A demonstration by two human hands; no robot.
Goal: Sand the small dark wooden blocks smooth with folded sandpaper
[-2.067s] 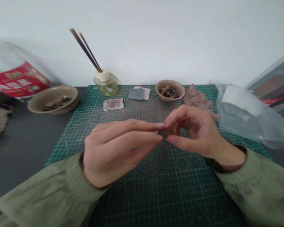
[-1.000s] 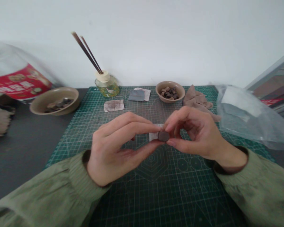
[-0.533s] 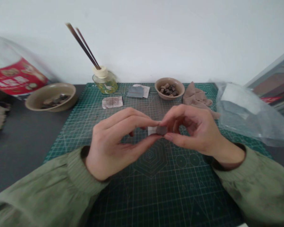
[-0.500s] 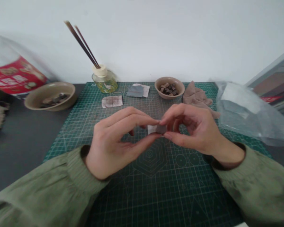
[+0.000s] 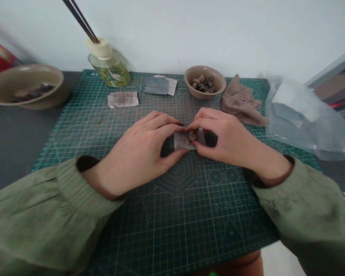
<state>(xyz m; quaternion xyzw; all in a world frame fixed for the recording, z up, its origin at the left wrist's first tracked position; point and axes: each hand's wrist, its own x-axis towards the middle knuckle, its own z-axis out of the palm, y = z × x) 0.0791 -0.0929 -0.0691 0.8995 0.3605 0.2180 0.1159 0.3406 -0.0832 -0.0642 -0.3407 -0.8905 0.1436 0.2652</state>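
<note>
A small greyish-brown piece of sandpaper (image 5: 181,142) lies on the green cutting mat (image 5: 172,214) between my hands. On it is a small brown block (image 5: 192,136). My left hand (image 5: 149,147) has its thumb on the sheet's near edge and its fingertips at the far edge, pinching the sandpaper. With thumb and index finger, my right hand (image 5: 221,136) closes around the little block over the sheet's right part. The fingertips of both hands nearly meet at the far edge.
Behind are a worn sandpaper strip (image 5: 123,99), grey sheets (image 5: 158,85), a bowl of small blocks (image 5: 204,82) and a reed diffuser (image 5: 110,67). A crumpled cloth (image 5: 241,101) and clear plastic bag (image 5: 307,119) sit right; another bowl (image 5: 28,86) stands left.
The view has tilted down and moved closer. Both hands have come down towards the mat, and the sandpaper now shows flatter, with the small block visible on it.
</note>
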